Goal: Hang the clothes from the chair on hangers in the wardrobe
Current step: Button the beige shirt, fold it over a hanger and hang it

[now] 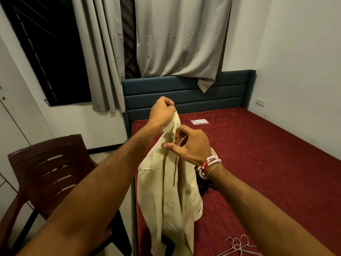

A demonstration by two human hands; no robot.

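A cream button-up shirt [169,191] hangs in the air over the edge of the bed. My left hand [162,110] pinches its collar at the top and holds it up. My right hand [190,146] is at the shirt's front just below the collar, fingers curled around the placket near a button. Something thin and white shows between its fingers; I cannot tell what it is. A dark garment [206,185] lies on the bed behind the shirt, mostly hidden. Several wire hangers [239,245] lie on the mattress at the bottom right. The brown plastic chair [49,169] stands at the left.
The bed has a red mattress [267,154] and a dark blue headboard [184,93]. A small white packet [200,121] lies near the headboard. Grey curtains [177,37] hang over a dark window. White walls close in on the right; a white door is at far left.
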